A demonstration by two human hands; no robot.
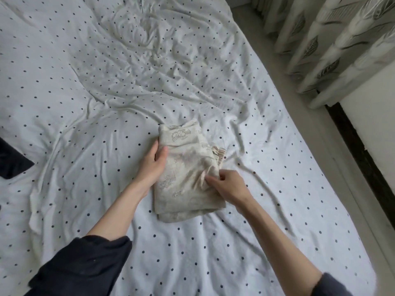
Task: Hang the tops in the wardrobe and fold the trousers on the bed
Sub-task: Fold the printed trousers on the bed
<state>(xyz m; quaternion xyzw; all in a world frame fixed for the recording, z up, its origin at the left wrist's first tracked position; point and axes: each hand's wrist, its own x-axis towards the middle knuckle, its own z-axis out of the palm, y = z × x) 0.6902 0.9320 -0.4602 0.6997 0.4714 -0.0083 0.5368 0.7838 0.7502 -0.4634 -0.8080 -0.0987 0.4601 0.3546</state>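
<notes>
A small pair of cream trousers (pixel 186 167) with a faint printed pattern lies folded into a compact rectangle on the bed (pixel 106 92), which is covered by a white sheet with dark dots. A striped cuff pokes out at the fold's right side. My left hand (pixel 155 162) grips the left edge of the fold, thumb on top and fingers underneath. My right hand (pixel 226 185) pinches a bunched bit of the fabric at the right edge, fingers curled.
A dark garment (pixel 12 160) lies at the bed's left edge, partly out of view. The bed's right edge runs diagonally past a strip of pale floor (pixel 320 124). Leaf-patterned curtains (pixel 333 39) hang at the upper right, with a white wall and dark skirting below them.
</notes>
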